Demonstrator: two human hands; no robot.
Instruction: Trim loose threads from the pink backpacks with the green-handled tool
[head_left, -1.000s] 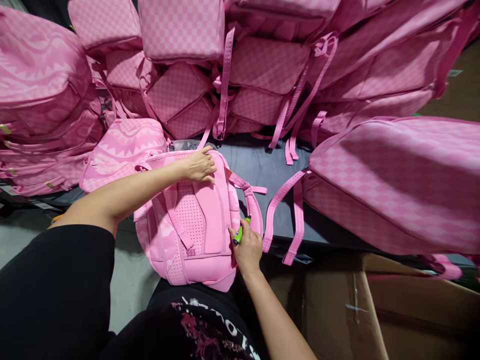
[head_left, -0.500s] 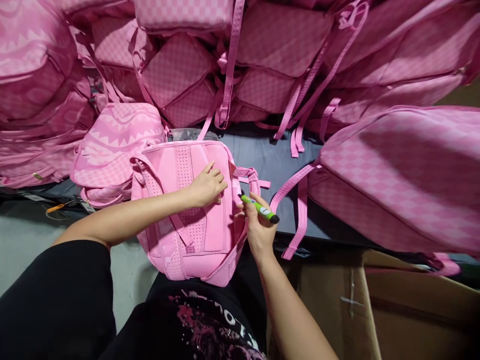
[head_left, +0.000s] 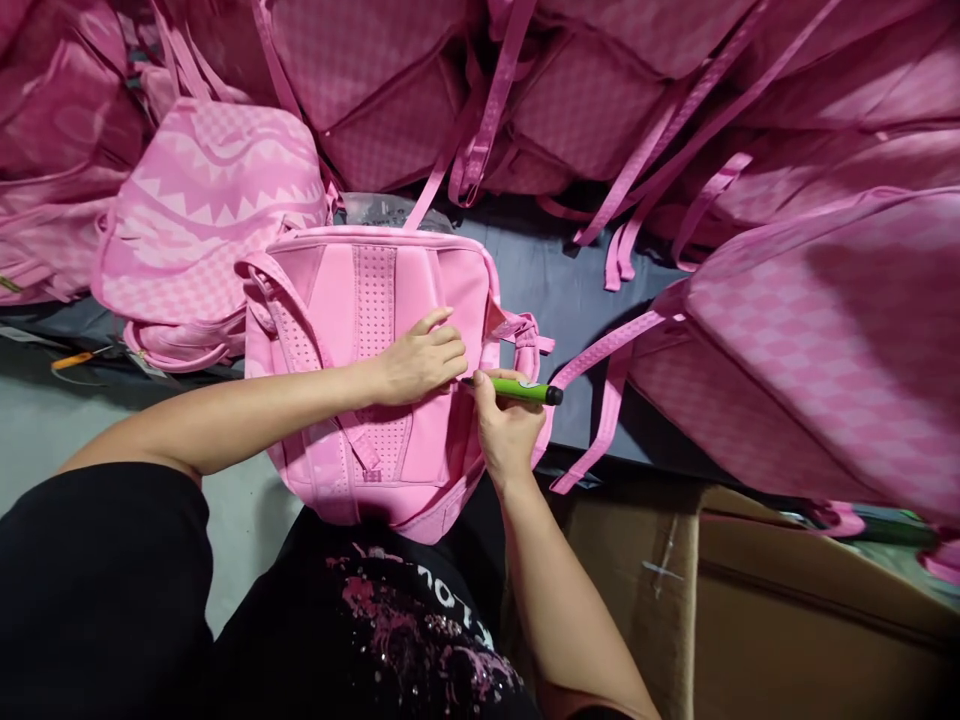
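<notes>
A pink backpack lies back panel up at the edge of a dark-covered table, reaching toward my lap. My left hand rests on the right part of its back panel, its fingers curled in and gripping the backpack's fabric there. In my right hand is a green marker with black ends, held nearly level. Its dark tip meets the backpack right beside my left fingertips; the exact contact spot is partly hidden by the fingers. A shoulder strap loops over the backpack's left side.
Another pink backpack with a zigzag print lies to the left. Many pink checkered bags are piled along the back, and a large one sits at the right with straps hanging. A cardboard box stands below right. An orange-handled tool lies at the left.
My right hand has shifted left and turned the marker from slanted to nearly level, bringing its tip to my left fingertips. My left hand's fingers have moved slightly toward it. The view has shifted.
</notes>
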